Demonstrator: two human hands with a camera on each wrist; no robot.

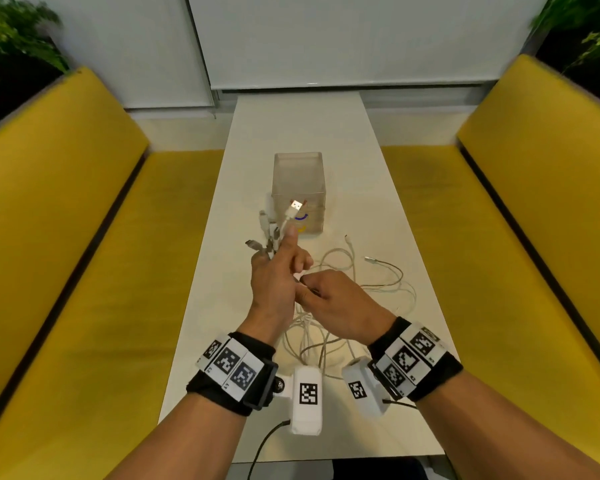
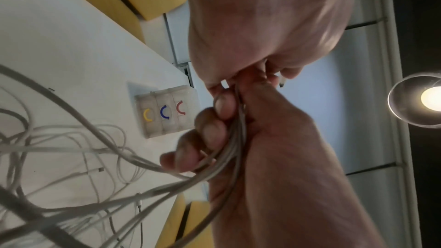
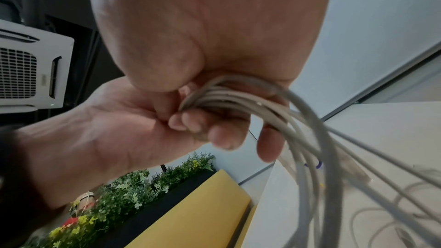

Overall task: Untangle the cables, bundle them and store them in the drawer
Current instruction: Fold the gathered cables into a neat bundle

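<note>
Several white cables point(image 1: 343, 306) lie tangled on the white table point(image 1: 302, 129) in front of me. My left hand point(image 1: 278, 275) grips a bunch of cable ends; their plugs stick up above it, among them a USB plug point(image 1: 296, 205), and its index finger points up. My right hand point(image 1: 329, 299) is right beside the left palm with its fingers curled round the same cables point(image 2: 229, 148). The right wrist view shows the strands point(image 3: 238, 95) passing through the fist. Behind the hands stands a translucent drawer unit point(image 1: 298, 181) with red, blue and yellow handles point(image 2: 164, 112), its drawers closed.
Yellow benches point(image 1: 84, 237) point(image 1: 520, 237) run along both long sides of the narrow table. Two loose cable ends point(image 1: 369, 259) lie on the table to the right of the drawer unit. Green plants point(image 1: 11, 36) stand behind the benches.
</note>
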